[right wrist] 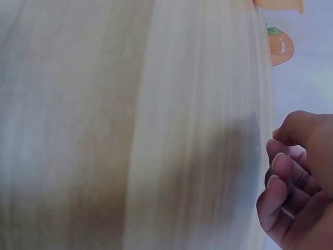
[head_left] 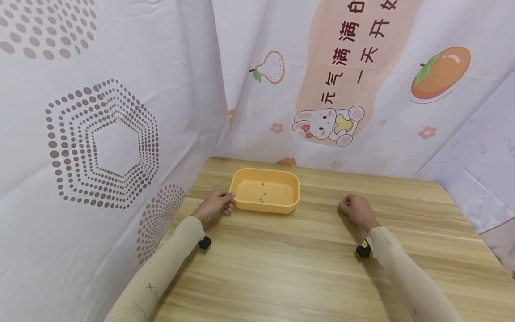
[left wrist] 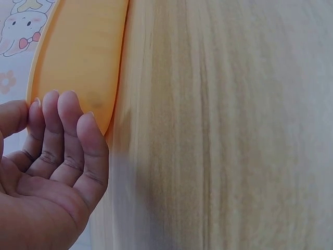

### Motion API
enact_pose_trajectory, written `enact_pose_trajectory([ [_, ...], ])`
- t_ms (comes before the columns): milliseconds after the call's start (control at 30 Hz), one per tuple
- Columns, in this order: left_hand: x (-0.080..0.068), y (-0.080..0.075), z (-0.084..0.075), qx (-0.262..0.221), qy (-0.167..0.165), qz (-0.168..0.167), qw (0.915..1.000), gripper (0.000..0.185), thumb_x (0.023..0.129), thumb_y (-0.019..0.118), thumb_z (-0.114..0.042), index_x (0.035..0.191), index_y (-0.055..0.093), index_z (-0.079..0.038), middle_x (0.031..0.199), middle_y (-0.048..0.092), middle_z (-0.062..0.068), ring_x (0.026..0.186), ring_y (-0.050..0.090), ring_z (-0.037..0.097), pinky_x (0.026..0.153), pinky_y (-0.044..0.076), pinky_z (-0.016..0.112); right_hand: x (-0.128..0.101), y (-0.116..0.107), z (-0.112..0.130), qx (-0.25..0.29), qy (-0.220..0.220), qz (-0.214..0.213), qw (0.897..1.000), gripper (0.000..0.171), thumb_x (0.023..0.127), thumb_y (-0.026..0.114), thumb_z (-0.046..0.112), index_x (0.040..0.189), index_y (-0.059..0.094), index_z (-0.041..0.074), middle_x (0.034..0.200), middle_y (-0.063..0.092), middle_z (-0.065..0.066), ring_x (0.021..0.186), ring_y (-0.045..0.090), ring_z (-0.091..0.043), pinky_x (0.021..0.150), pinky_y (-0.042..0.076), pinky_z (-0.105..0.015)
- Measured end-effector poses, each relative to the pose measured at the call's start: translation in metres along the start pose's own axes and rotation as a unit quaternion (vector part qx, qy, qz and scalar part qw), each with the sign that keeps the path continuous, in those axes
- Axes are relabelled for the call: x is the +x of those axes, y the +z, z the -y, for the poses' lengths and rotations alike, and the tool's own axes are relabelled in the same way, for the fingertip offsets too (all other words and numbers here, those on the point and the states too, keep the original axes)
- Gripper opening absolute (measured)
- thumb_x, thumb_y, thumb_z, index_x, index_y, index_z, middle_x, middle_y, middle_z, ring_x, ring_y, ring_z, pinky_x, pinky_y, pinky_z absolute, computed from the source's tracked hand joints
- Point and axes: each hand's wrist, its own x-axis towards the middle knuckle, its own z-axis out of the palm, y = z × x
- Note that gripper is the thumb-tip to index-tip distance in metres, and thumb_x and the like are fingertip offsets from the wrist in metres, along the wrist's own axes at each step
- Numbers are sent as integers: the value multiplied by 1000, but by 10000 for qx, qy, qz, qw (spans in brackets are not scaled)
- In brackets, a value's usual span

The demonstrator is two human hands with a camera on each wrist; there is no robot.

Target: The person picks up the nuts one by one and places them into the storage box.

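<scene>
A shallow yellow-orange plastic basin (head_left: 264,209) with rounded corners stands on the wooden table near its back edge. Several small dark spots show on its floor. At the basin's left end, my left hand (head_left: 217,203) pinches the rim between thumb and forefinger. The left wrist view shows that hand (left wrist: 57,172) from the palm side, its other fingers bent beside the basin's outer wall (left wrist: 86,52). To the right of the basin and apart from it, my right hand (head_left: 358,209) hovers close over the table, its fingers loosely curled and nothing visible in them (right wrist: 296,182).
The wood-grain table (head_left: 273,268) spreads in front of and to the right of the basin. A white dotted curtain (head_left: 120,232) hangs close along the left side. Behind the table hangs a printed cloth (head_left: 257,125) with fruit and a rabbit.
</scene>
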Motion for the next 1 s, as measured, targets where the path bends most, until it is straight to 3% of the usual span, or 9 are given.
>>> enact_pose_trajectory([
  [600,-1,1,0,44,37,-36,10000,34,109,56,-30,99,62,2,89,64,12,73,62,19,68,58,30,2,3,11,21,-133,-150,9998,13,94,60,11,92,70,2,86,71,-12,74,62,-24,67,51,-37],
  [800,-2,1,0,66,41,-62,10000,37,108,57,-32,102,62,5,91,65,15,75,62,20,72,59,34,3,4,16,54,-164,-139,9998,14,95,60,12,93,69,2,87,71,-12,75,64,-23,67,51,-37],
  [1000,-3,1,-2,56,34,-9,10000,39,109,54,-30,106,61,8,95,65,19,79,63,23,79,59,45,4,5,19,111,-215,-121,9996,14,97,60,13,94,69,2,84,70,-10,71,60,-20,63,49,-34],
])
